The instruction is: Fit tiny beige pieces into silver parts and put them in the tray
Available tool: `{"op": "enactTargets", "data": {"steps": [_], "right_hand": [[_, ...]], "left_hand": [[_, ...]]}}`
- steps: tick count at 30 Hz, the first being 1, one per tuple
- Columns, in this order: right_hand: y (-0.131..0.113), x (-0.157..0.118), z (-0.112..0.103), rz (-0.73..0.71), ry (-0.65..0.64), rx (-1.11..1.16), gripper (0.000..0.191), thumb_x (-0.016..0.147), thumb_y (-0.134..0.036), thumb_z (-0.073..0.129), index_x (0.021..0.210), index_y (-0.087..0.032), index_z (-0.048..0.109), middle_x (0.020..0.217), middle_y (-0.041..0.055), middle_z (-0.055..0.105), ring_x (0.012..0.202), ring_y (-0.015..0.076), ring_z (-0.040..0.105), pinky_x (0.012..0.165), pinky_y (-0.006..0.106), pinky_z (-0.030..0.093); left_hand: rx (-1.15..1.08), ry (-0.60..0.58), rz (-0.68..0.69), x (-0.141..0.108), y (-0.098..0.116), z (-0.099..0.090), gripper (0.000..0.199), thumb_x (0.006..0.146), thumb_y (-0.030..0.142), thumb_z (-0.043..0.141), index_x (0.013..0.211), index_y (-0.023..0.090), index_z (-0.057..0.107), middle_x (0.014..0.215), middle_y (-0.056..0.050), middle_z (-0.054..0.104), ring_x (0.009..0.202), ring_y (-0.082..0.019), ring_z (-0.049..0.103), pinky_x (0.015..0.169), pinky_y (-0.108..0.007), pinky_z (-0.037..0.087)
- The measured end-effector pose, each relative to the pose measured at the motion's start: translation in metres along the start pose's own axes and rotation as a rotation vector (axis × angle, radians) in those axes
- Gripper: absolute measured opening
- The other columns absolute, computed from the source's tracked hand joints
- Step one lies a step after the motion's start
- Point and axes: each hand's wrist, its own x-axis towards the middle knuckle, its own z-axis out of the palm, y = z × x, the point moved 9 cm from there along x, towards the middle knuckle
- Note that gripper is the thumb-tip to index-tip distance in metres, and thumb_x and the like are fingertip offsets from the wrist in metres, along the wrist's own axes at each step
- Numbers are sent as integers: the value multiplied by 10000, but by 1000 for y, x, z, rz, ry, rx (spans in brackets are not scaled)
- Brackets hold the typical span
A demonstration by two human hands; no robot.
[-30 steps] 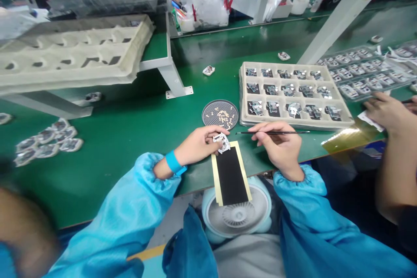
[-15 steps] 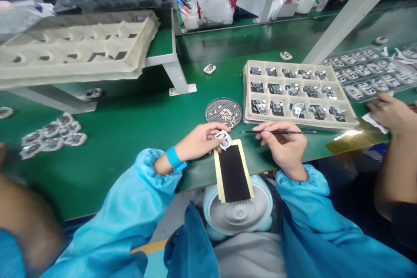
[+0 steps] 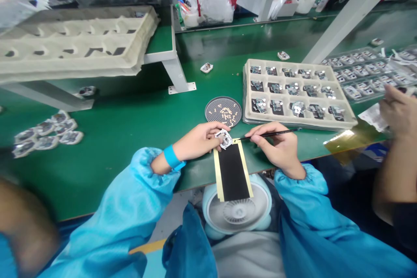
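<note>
Over the black yellow-edged pad, right hand just swung its thin black stick onto the small white part pinched by left hand.

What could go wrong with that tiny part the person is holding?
The small part is pinched only in the left hand, at the top of the black strip, so it might slip. The thin tool in the right hand points right at it, and a shaky poke could scratch it. The strip hangs over the table edge above a fan, so a nudge might drop it.
</note>
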Motion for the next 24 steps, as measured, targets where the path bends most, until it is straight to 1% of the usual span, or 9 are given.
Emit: {"op": "enactTargets", "data": {"steps": [2,4,7,10,14,20,24], "right_hand": [[1,1,1,18,4,-54,107,870,-249,767,885,-212,667,877,48,770,817,201,732,705,343,590],[3,2,1,26,2,-107,108,871,-263,766,881,-210,673,875,49,767,804,196,726,677,326,578],[10,3,7,51,-65,-187,108,876,-282,758,881,-209,679,884,49,764,768,184,715,610,296,547],[17,2,11,87,-130,-222,104,885,-290,747,909,-214,680,921,46,765,772,177,714,593,285,531],[15,2,11,101,-146,-175,93,904,-291,724,932,-214,681,975,52,764,831,183,718,622,287,535],[2,1,6,60,-69,-58,77,904,-255,726,931,-214,666,988,60,766,911,195,725,700,312,562],[0,-1,11,18,-126,-17,105,871,-224,765,946,-219,691,997,56,775,914,197,735,720,324,577]], "left_hand": [[8,9,3,0,0,0,399,846,108,585,1245,129,595,920,-71,725,701,-137,697,486,-172,465],[8,14,5,0,0,-1,393,846,110,597,1239,132,596,916,-71,725,703,-137,697,489,-171,466],[4,24,0,0,-1,-1,389,845,116,617,1234,138,600,906,-69,726,697,-138,694,487,-172,465],[5,32,-4,1,-2,-2,389,846,112,619,1234,142,602,904,-65,722,695,-138,694,479,-169,461],[-1,40,-9,1,-2,-2,388,844,103,615,1230,140,601,897,-59,719,701,-140,697,476,-168,458],[6,52,-2,-1,-1,-2,400,841,97,614,1238,136,613,907,-67,731,700,-142,698,493,-174,465],[-6,66,-9,0,-2,-3,419,834,108,615,1252,138,620,931,-81,733,712,-155,706,487,-180,464]]}}
